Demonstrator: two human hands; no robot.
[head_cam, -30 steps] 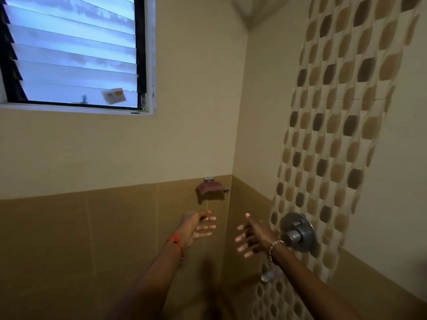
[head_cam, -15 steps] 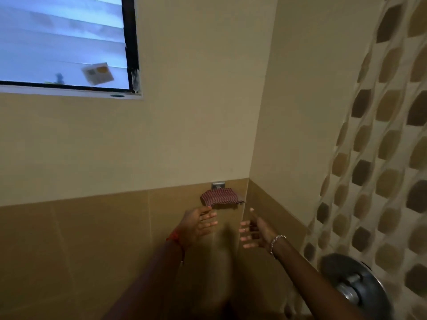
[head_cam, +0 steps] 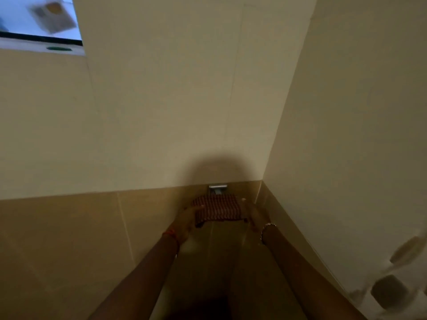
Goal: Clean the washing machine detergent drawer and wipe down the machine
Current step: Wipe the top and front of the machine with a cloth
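Both hands reach the striped cloth [head_cam: 217,210] hanging on a far wall hook [head_cam: 218,187]; left hand [head_cam: 188,219] and right hand [head_cam: 253,217] blurred, grip unclear; no washing machine visible; cleaning seemingly not begun.

Both hands smeared by motion blur: left hand [head_cam: 188,219] and right hand [head_cam: 250,215] sit at the sides of the striped cloth [head_cam: 217,207], but I can't tell if the fingers touch or grip it. Window [head_cam: 34,17] cut off by the top-left edge, packet [head_cam: 54,17] on it blurred, unreadable. Forearms run off the bottom edge.
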